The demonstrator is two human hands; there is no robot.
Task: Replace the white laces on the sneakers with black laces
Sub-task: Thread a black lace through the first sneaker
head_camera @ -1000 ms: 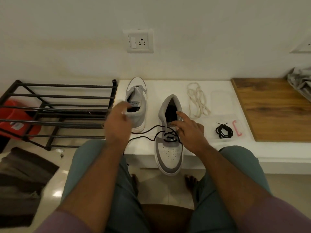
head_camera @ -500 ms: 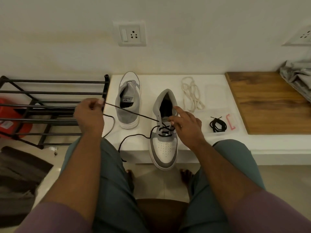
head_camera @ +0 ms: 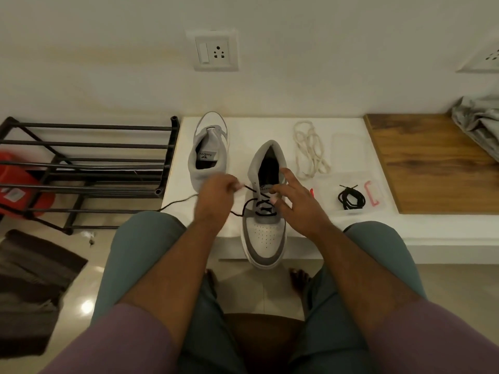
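Head view shows a grey-and-white sneaker (head_camera: 266, 211) on the white ledge (head_camera: 337, 130), toe over the near edge, a black lace (head_camera: 259, 205) crossed through its lower eyelets. The left hand (head_camera: 216, 195), just left of the shoe, pinches one lace end. The right hand (head_camera: 294, 203) rests on the shoe's right side, fingers spread and fairly straight, thumb touching the crossed lace.

Your left hand (head_camera: 216, 195), which half a second ago had drawn the black lace (head_camera: 252, 203) out taut toward the shoe rack, came back in beside the nearer sneaker (head_camera: 266, 230), apparently pinching the lace end. Your right hand (head_camera: 294, 206) loosened, fingers spreading over the eyelets.
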